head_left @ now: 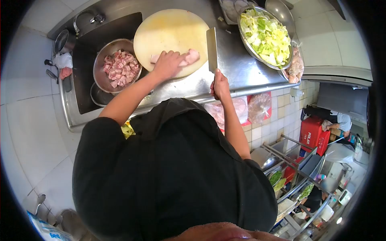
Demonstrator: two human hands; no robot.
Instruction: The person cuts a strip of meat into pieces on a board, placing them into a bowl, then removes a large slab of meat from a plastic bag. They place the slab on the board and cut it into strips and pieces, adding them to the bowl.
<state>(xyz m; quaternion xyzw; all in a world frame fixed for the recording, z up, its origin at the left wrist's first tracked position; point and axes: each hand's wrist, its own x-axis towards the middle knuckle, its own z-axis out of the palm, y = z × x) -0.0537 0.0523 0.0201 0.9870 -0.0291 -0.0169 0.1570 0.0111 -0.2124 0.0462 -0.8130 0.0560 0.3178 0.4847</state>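
Note:
A piece of pale pink meat (192, 57) lies on the round cutting board (173, 32). My left hand (169, 64) rests on the meat with its fingers over it, pressing it to the board. In my right hand (220, 85) is the handle of a cleaver (212, 48), whose broad blade points away from me at the board's right edge, apart from the meat. Left of the board, a metal bowl (97, 71) holds cut pink meat pieces (120, 68). At the upper right a large metal bowl (245, 43) is full of chopped green leaves (266, 36).
The sink (86, 44) with its faucet (77, 25) lies at the left. Bagged meat (259, 106) sits below the steel counter's (237, 72) front edge. Metal racks (289, 160), a red cooler (313, 135) and people in the distance are at the right.

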